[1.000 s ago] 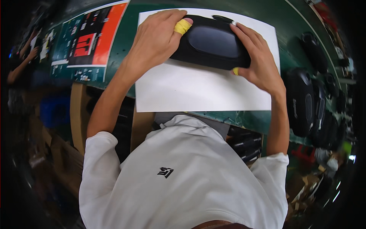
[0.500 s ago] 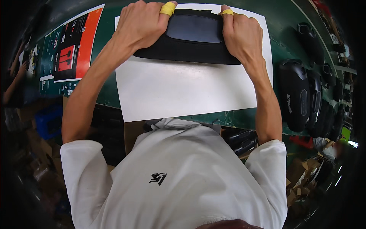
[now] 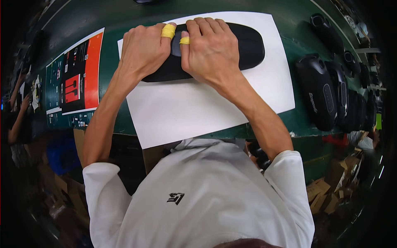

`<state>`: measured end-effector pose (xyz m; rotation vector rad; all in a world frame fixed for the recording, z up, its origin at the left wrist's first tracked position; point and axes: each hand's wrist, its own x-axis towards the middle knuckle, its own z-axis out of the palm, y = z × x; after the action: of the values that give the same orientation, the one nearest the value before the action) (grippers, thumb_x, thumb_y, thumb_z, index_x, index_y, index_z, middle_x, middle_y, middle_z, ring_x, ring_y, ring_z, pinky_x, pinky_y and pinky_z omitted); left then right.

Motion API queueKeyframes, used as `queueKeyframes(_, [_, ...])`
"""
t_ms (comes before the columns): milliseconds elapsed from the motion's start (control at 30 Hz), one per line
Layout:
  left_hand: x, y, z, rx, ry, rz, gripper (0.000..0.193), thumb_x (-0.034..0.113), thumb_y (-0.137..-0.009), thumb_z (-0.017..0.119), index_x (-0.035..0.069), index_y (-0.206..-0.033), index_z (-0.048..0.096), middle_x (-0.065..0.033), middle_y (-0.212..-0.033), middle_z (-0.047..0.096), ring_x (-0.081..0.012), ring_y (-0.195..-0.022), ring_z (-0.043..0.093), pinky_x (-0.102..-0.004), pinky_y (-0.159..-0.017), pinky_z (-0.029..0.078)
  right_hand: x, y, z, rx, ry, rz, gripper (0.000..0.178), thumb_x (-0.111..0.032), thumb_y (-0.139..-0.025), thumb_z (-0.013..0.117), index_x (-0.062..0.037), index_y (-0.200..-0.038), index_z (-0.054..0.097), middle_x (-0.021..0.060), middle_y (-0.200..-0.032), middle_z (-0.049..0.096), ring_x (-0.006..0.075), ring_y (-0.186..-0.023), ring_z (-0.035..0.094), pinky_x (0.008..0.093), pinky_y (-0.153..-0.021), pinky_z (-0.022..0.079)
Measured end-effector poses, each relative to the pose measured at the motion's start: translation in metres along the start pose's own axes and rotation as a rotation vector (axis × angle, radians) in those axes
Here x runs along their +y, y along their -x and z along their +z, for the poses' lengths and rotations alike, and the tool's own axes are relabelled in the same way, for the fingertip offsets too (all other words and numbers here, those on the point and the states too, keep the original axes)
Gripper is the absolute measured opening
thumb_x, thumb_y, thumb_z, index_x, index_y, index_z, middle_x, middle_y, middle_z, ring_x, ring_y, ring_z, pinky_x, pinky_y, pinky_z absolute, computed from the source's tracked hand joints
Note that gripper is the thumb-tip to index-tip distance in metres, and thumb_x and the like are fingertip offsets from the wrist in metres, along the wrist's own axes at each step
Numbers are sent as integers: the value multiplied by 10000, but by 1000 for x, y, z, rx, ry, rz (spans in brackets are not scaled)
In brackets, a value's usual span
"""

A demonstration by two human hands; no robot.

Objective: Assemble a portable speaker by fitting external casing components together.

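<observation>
A long black speaker panel point(image 3: 251, 45) with rounded ends lies on a white sheet point(image 3: 173, 113). A smooth dark grey inset point(image 3: 176, 48) shows in a narrow gap between my hands. My left hand point(image 3: 144, 47) grips the panel's left part, fingers curled over the far edge and a yellow-taped thumb on top. Close beside it, my right hand point(image 3: 213, 51) bends its fingers over the panel's middle, and its thumb, also wrapped in yellow tape, presses near the inset. Both palms hide much of the panel; its right end is uncovered.
The sheet rests on a green table point(image 3: 124, 25). At the right stand several black speakers point(image 3: 318, 93). Printed orange-and-black sheets point(image 3: 84, 70) lie at the left. Cardboard boxes point(image 3: 331, 186) sit below on the right, and another person's arm point(image 3: 18, 120) shows at the far left.
My right hand has moved left along the panel, from its right part to its middle, close to my left hand. The panel's right end is now exposed. The view has shifted slightly.
</observation>
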<state>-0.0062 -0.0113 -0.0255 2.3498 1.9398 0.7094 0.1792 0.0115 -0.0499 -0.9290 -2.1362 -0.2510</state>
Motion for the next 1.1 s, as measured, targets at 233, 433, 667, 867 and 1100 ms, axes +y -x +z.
queueKeyframes(233, [-2, 16, 0, 99, -8, -2, 399, 299, -1071, 532, 28, -1080, 824, -213, -751, 747, -400, -666, 729, -473, -669, 591, -10, 2, -10, -25, -1, 7, 253, -158, -935, 673, 14, -1101, 754, 176, -1109, 776, 352, -1046, 738, 461, -1023, 550])
queueKeyframes(433, [-7, 12, -5, 22, 154, -87, 428, 299, -1107, 491, -2, -1199, 780, -275, -926, 752, -466, -864, 716, -496, -802, 561, 17, 6, -39, 11, -161, 96, 276, -195, -994, 714, 6, -1180, 745, 188, -1200, 764, 378, -1129, 703, 477, -1065, 496])
queueKeyframes(667, [11, 34, -11, 193, 51, -29, 404, 285, -1049, 614, 15, -1329, 724, -222, -1247, 762, -388, -1104, 742, -477, -984, 565, 74, 56, -79, -167, -230, 595, 591, -387, -1018, 756, 22, -1432, 646, 255, -1329, 707, 391, -1207, 691, 439, -1037, 552])
queueKeyframes(867, [62, 5, 29, 231, -260, 116, 423, 365, -1022, 691, -21, -1182, 755, -177, -988, 761, -356, -934, 758, -438, -873, 597, 77, 62, -73, -183, -436, 605, 725, -432, -946, 823, 35, -1442, 574, 254, -1363, 668, 396, -1217, 687, 447, -1049, 555])
queueKeyframes(1100, [54, -1, 33, 246, -259, 151, 441, 399, -1015, 659, -26, -1001, 773, -214, -849, 760, -349, -799, 769, -448, -761, 593, 79, 60, -72, -172, -429, 577, 719, -378, -934, 848, 33, -1455, 569, 232, -1373, 676, 398, -1195, 692, 452, -1057, 546])
